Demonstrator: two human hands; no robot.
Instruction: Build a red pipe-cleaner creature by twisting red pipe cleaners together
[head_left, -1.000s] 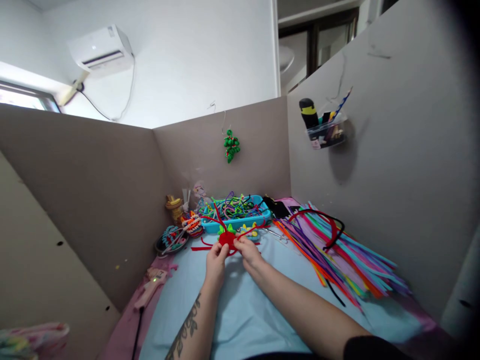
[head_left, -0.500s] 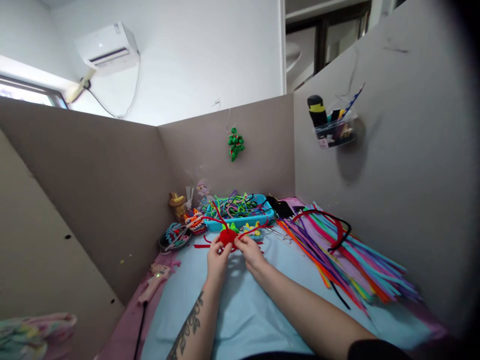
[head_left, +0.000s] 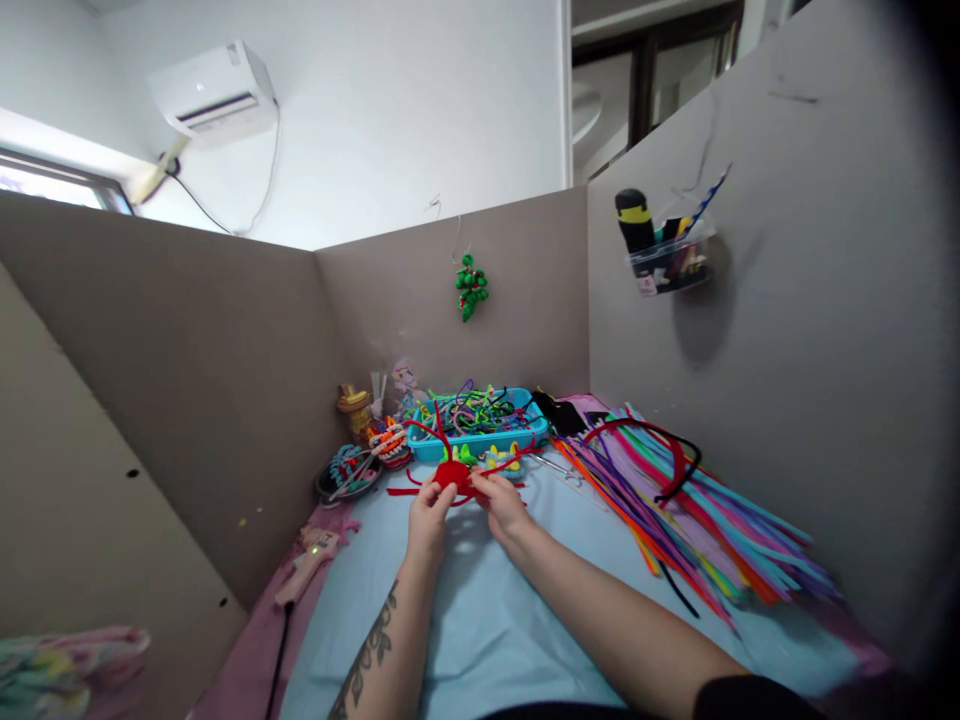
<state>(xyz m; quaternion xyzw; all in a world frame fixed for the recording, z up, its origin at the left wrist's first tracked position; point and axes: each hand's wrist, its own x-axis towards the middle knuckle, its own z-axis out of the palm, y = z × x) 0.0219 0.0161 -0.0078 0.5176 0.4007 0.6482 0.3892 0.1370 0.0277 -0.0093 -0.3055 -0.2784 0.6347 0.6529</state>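
Head: 2 hands [head_left: 427,515] [head_left: 504,508] hold red piece [head_left: 452,476]; blue tray [head_left: 430,450] holds tangled stems [head_left: 480,411].

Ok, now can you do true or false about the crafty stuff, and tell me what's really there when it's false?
1. The left hand grips a round red fuzzy piece. True.
2. The right hand holds the silver metal scissors. False: they lie on the light blue cloth, and its fingertips are at the red piece.
3. A lumpy green ornament hangs against the grey-brown back panel. True.
4. The shallow plastic tray of tangled strips is yellow. False: it is blue.
5. The long multicoloured fuzzy strips lie to the right of both hands. True.
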